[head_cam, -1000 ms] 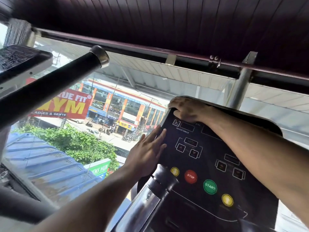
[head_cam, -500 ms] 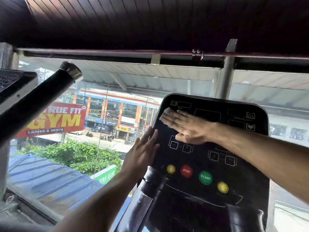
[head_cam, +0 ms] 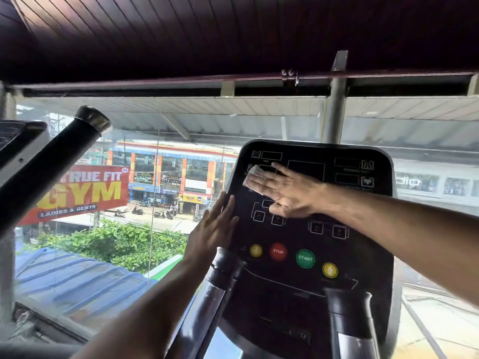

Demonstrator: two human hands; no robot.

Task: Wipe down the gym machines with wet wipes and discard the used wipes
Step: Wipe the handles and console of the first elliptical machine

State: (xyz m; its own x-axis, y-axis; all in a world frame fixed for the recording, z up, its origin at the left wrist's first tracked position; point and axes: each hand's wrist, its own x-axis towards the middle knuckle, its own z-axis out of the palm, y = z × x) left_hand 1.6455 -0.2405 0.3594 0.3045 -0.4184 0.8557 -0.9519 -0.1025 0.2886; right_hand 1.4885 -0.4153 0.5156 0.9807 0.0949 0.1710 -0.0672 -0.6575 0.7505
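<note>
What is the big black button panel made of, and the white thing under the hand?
Black console panel: probably plastic with a smooth, slightly glossy face, since it shows soft reflections. White wipe under the right hand: looks like thin, soft cloth or paper; only a corner shows.

A red gym banner (head_cam: 77, 193) hangs outside the window above green bushes (head_cam: 116, 244).

This is a gym on an upper floor, facing a street. A black exercise-machine console (head_cam: 313, 216) stands in front, with round buttons marked STOP (head_cam: 278, 251) and START (head_cam: 305, 258) and two grips below it. A padded handlebar (head_cam: 49, 161) of a neighbouring machine crosses the left side. Through the big window (head_cam: 166, 208), a red banner (head_cam: 77, 193) reads "TRUE FIT GYM, LADIES & GENTS", above shopfronts, parked scooters, green bushes and a blue roof.
</note>
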